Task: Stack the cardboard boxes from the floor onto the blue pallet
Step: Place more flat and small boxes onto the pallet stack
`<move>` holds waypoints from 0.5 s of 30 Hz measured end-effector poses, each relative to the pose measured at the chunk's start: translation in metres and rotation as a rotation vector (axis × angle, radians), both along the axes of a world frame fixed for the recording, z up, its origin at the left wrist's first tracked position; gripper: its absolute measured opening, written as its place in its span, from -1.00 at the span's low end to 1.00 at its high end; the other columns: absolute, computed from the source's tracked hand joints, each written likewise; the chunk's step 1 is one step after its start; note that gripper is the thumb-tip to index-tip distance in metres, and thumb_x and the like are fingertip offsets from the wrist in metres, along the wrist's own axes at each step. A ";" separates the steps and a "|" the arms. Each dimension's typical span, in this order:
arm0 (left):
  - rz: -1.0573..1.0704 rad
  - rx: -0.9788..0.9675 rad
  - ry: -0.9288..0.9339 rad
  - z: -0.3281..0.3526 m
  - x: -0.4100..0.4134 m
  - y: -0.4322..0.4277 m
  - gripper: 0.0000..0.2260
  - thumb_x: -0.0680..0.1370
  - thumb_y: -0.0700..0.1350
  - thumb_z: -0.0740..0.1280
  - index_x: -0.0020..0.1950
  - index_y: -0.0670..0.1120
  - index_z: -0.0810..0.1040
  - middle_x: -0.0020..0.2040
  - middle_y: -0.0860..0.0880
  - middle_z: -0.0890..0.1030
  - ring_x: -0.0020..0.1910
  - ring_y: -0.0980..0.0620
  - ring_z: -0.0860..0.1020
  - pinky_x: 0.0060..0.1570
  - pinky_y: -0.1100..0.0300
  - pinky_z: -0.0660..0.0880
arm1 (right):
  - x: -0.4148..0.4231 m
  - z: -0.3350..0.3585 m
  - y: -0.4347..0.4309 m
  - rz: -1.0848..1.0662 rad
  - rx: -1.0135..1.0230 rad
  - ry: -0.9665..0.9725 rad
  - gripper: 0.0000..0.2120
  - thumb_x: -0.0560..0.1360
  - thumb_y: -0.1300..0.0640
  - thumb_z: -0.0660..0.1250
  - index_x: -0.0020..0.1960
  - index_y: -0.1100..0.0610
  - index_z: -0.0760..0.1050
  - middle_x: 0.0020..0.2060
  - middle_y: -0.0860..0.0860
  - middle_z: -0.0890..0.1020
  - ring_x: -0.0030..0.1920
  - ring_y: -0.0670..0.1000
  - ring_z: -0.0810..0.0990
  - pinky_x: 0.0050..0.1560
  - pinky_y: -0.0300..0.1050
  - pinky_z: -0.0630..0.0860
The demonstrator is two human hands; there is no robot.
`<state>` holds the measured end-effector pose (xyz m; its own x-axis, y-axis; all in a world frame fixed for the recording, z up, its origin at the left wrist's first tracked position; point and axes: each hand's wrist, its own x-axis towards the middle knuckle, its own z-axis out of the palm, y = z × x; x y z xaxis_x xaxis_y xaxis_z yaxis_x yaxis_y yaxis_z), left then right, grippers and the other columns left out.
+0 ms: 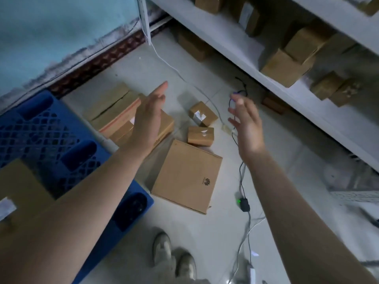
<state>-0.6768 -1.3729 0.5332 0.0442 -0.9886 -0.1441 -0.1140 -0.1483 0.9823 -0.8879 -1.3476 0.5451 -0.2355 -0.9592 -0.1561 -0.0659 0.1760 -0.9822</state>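
Both hands are reaching out empty over the floor, the left hand flat with fingers spread, the right hand loosely open. One cardboard box is sitting on the blue pallet, cut off by the frame edge. Just beside the pallet a large flat box, two small boxes and a left-hand pile, partly hidden behind the left hand, are lying unstacked.

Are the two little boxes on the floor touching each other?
Apart. The head view shows a strip of bare floor between the little box with white tape and the little box below it. Both hands are above them, holding nothing.
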 end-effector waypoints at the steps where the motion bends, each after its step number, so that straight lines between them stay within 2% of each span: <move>1: -0.033 -0.003 -0.041 -0.032 -0.006 -0.007 -0.61 0.62 0.04 0.05 0.45 0.17 0.33 0.42 0.22 0.38 0.38 0.29 0.33 0.40 0.12 0.29 | -0.005 -0.029 -0.008 -0.020 0.004 -0.002 -0.80 0.58 -0.10 0.19 0.10 -0.16 0.56 0.19 -0.17 0.56 0.25 -0.04 0.52 0.34 0.10 0.43; 4: -0.081 0.048 -0.083 -0.128 -0.027 -0.023 -0.60 0.62 0.07 0.02 0.45 0.15 0.34 0.43 0.21 0.37 0.39 0.27 0.33 0.41 0.08 0.28 | -0.019 -0.122 -0.024 -0.071 0.076 -0.031 -0.74 0.57 -0.09 0.23 0.17 -0.07 0.57 0.20 -0.15 0.57 0.24 -0.07 0.53 0.36 0.11 0.41; 7: -0.071 0.128 -0.116 -0.227 -0.039 -0.030 -0.61 0.61 0.06 0.05 0.44 0.17 0.35 0.44 0.19 0.38 0.39 0.25 0.33 0.43 0.05 0.25 | -0.038 -0.217 -0.029 -0.109 0.134 -0.042 -0.79 0.57 -0.08 0.24 0.14 -0.12 0.58 0.16 -0.20 0.59 0.24 -0.06 0.53 0.37 0.13 0.39; 9: -0.107 0.129 -0.191 -0.294 -0.040 -0.027 -0.60 0.61 0.13 0.07 0.47 0.23 0.27 0.48 0.20 0.30 0.43 0.27 0.27 0.44 0.10 0.19 | -0.051 -0.283 -0.023 -0.133 0.165 -0.019 -0.76 0.56 -0.11 0.26 0.19 -0.15 0.57 0.20 -0.19 0.57 0.26 -0.08 0.52 0.37 0.10 0.40; 11: -0.199 0.077 -0.314 -0.360 -0.037 -0.013 -0.53 0.59 0.24 0.08 0.50 0.26 0.16 0.56 0.16 0.13 0.50 0.22 0.10 0.43 0.16 0.08 | -0.062 -0.349 -0.006 -0.156 0.231 -0.010 -0.67 0.51 -0.19 0.30 0.26 -0.21 0.53 0.35 -0.11 0.47 0.34 -0.09 0.46 0.39 0.07 0.38; 13: -0.258 0.002 -0.427 -0.422 -0.030 0.004 -0.37 0.49 0.37 0.06 0.52 0.19 0.08 0.59 0.02 -0.03 0.55 0.06 -0.03 0.46 0.15 0.01 | -0.068 -0.409 0.016 -0.157 0.314 -0.020 -0.58 0.44 -0.26 0.33 0.29 -0.31 0.48 0.47 -0.11 0.31 0.43 -0.09 0.35 0.41 0.03 0.32; 14: -0.246 0.015 -0.454 -0.450 -0.027 0.010 -0.34 0.44 0.41 0.07 0.49 0.23 0.04 0.59 -0.04 -0.06 0.56 -0.01 -0.05 0.46 0.15 0.00 | -0.070 -0.437 0.027 -0.160 0.348 -0.037 -0.57 0.42 -0.27 0.35 0.29 -0.34 0.46 0.50 -0.11 0.25 0.45 -0.09 0.32 0.40 0.00 0.30; 15: -0.209 0.075 -0.460 -0.475 -0.023 0.015 -0.40 0.41 0.40 0.11 0.42 0.34 0.03 0.59 -0.07 -0.07 0.56 -0.06 -0.04 0.45 0.13 0.00 | -0.070 -0.462 0.037 -0.173 0.382 -0.046 -0.58 0.41 -0.26 0.37 0.26 -0.37 0.46 0.51 -0.12 0.19 0.45 -0.10 0.30 0.37 -0.04 0.29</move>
<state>-0.7001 -1.3579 0.0584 -0.0783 -0.9707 -0.2271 -0.5668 -0.1441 0.8111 -0.9578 -1.3108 0.0828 -0.3724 -0.7773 -0.5071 0.0393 0.5327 -0.8454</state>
